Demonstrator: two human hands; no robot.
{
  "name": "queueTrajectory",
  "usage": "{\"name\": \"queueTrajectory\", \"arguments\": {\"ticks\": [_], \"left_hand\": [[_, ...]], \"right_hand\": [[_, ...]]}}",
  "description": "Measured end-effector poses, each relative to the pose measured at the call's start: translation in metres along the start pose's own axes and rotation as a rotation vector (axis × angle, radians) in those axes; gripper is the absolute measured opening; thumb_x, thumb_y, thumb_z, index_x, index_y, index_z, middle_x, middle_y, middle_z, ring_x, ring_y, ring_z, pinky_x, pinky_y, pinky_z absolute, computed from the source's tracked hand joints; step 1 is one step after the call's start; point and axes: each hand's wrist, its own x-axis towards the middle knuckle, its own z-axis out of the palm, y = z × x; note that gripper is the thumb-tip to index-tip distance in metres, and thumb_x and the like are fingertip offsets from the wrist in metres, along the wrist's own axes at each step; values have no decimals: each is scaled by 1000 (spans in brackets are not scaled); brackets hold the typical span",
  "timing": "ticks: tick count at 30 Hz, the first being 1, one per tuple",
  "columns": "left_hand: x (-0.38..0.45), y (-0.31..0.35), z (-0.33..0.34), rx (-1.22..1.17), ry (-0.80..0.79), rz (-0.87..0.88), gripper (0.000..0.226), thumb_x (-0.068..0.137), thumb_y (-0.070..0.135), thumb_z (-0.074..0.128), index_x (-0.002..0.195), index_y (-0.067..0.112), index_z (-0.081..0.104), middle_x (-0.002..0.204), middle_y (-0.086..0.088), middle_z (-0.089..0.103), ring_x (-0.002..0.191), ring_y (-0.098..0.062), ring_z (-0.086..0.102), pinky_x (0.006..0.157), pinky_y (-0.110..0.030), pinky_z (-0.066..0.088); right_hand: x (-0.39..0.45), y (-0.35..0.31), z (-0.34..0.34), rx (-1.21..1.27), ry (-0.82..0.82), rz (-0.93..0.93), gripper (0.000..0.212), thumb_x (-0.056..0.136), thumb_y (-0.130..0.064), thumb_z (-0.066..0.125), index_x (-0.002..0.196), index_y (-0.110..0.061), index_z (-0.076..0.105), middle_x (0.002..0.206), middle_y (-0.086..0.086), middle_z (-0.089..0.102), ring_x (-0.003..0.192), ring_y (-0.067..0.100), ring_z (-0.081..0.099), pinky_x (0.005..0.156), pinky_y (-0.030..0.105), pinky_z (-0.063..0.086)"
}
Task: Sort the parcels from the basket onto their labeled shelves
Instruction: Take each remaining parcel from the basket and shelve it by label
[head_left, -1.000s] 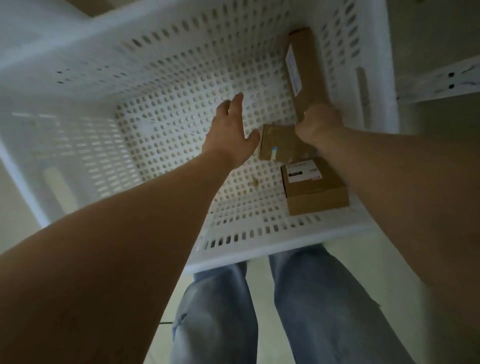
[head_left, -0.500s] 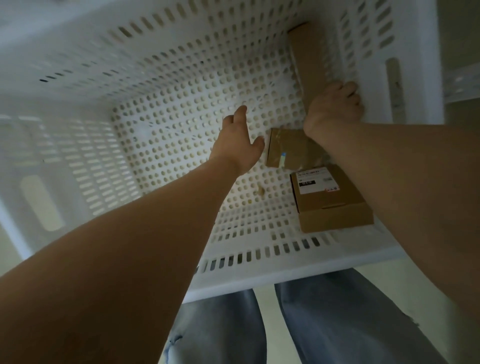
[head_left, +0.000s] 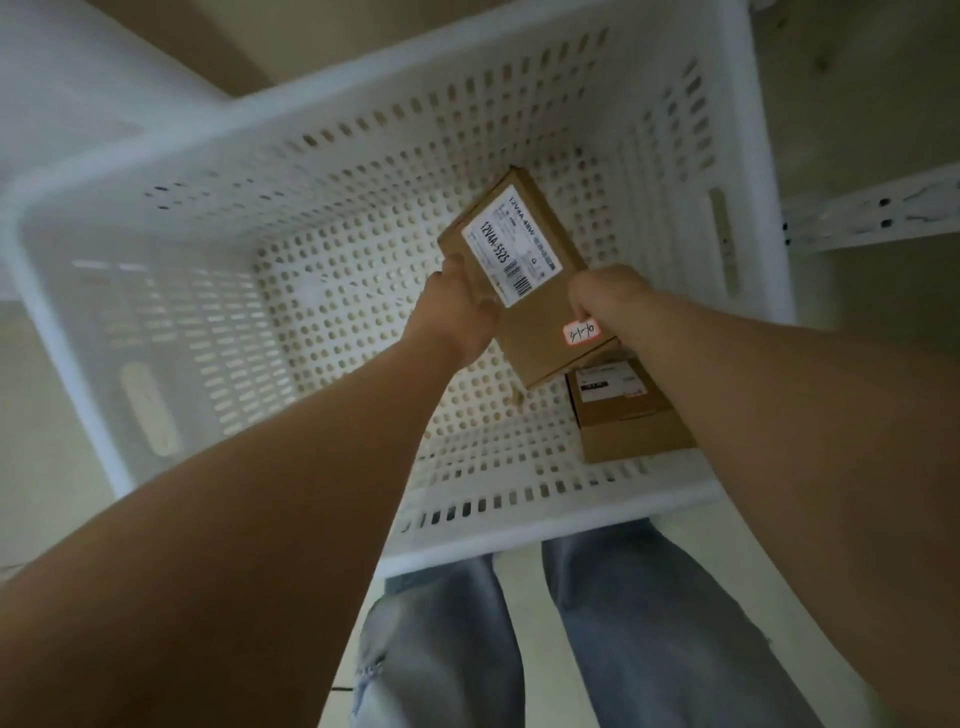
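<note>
Inside the white perforated basket (head_left: 332, 156) I hold a long brown cardboard parcel (head_left: 524, 332) raised above the basket floor. It bears a white barcode label and a small red-edged sticker. My left hand (head_left: 460, 306) grips its left edge. Its right edge near the sticker is held by my right hand (head_left: 605, 293). A second, squarer brown parcel (head_left: 623, 421) with a white label lies on the basket floor at the near right corner, partly hidden by my right forearm and the lifted parcel.
A white metal shelf rail (head_left: 872, 213) with holes runs at the right beyond the basket wall. My legs in blue jeans (head_left: 597, 639) stand on a pale floor below the basket's near rim. A small scrap (head_left: 517, 397) lies on the basket floor.
The long parcel stood against the right basket wall under my right hand; it is now lifted and turned label-up. My left hand, open before, has closed on its left edge.
</note>
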Motion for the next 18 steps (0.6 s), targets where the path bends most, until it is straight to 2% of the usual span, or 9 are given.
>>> {"name": "queueTrajectory", "arguments": {"ticks": [3, 5, 6, 8, 9, 12, 14, 15, 18], "left_hand": [[-20, 5, -22, -123, 96, -107, 57, 100, 33, 42, 144, 3, 24, 137, -16, 46, 117, -30, 51, 73, -29, 38], [-34, 8, -38, -199, 145, -152, 57, 101, 39, 37, 142, 1, 25, 136, -17, 48, 117, -31, 52, 74, -29, 37], [-42, 9, -48, -237, 168, -165, 59, 101, 42, 35, 142, 1, 25, 135, -17, 50, 113, -30, 54, 72, -29, 38], [-56, 13, -66, -322, 193, -185, 65, 100, 48, 31, 144, 0, 22, 134, -17, 51, 107, -28, 56, 72, -28, 45], [-63, 15, -75, -373, 185, -197, 68, 100, 51, 29, 145, 0, 22, 135, -17, 50, 110, -29, 55, 79, -32, 49], [-82, 25, -99, -547, 190, -177, 63, 99, 54, 25, 138, 7, 39, 132, -14, 53, 115, -30, 54, 96, -43, 47], [-94, 32, -116, -591, 240, -130, 59, 100, 53, 24, 133, 10, 48, 128, -10, 57, 115, -28, 55, 96, -38, 45], [-99, 35, -125, -584, 254, -115, 59, 100, 53, 23, 132, 11, 50, 127, -9, 58, 116, -27, 55, 96, -36, 44], [-115, 39, -151, -528, 266, -72, 62, 100, 53, 19, 125, 12, 57, 121, -8, 62, 107, -23, 56, 89, -30, 42]], "right_hand": [[-34, -10, -6, 0, -161, -36, 26, 94, -6, 39, 69, -9, 39, 76, 8, 44, 82, 30, 49, 76, 30, 43], [-57, -15, -12, 126, -247, -9, 10, 84, 3, 42, 78, -5, 42, 92, 18, 52, 102, 37, 55, 96, 40, 46], [-70, -17, -17, 192, -273, -7, 12, 76, 5, 42, 81, -5, 43, 96, 19, 53, 105, 39, 58, 98, 49, 46], [-93, -23, -28, 271, -364, -6, 25, 61, 4, 42, 83, -7, 43, 91, 16, 55, 96, 38, 61, 95, 56, 48], [-103, -27, -33, 289, -417, -11, 32, 55, 2, 42, 85, -8, 43, 89, 15, 56, 91, 36, 62, 95, 55, 48], [-131, -40, -46, 263, -497, -35, 33, 52, 0, 43, 83, -10, 44, 79, 14, 59, 79, 33, 61, 92, 52, 50], [-148, -47, -54, 236, -423, -77, 21, 62, 2, 42, 79, -9, 48, 72, 10, 63, 72, 29, 63, 86, 47, 53], [-154, -52, -58, 253, -335, -112, 18, 73, 0, 43, 84, -8, 54, 78, 9, 66, 73, 27, 65, 80, 43, 54], [-170, -73, -69, 425, -65, -242, 26, 99, -27, 40, 100, -11, 60, 97, 9, 67, 77, 24, 63, 68, 32, 47]]}}
